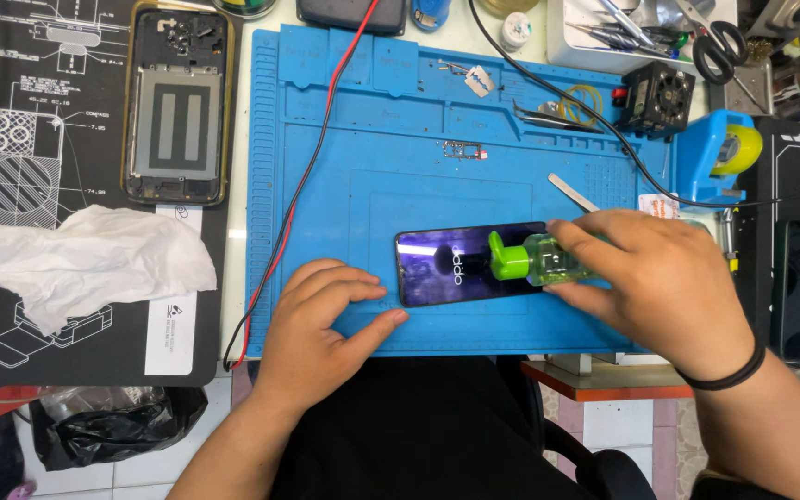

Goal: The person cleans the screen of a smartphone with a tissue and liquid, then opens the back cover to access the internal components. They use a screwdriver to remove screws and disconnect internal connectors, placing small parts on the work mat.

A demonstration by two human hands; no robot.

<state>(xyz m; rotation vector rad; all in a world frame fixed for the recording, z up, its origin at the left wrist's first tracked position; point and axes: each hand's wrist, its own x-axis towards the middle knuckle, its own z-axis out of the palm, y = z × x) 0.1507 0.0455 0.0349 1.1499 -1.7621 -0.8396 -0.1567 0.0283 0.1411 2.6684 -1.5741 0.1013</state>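
The scene is bright and evenly lit from above, with colours strong on the blue mat (326, 167). Shadows are short and soft, lying close under the hands and along the mat's near edge. The dark phone screen (446, 264) carries a pale violet glare across its left half. Focus is sharp through the middle of the surface. Toward the far right corner the clutter bends slightly with lens distortion, and the dark lap below is underexposed.
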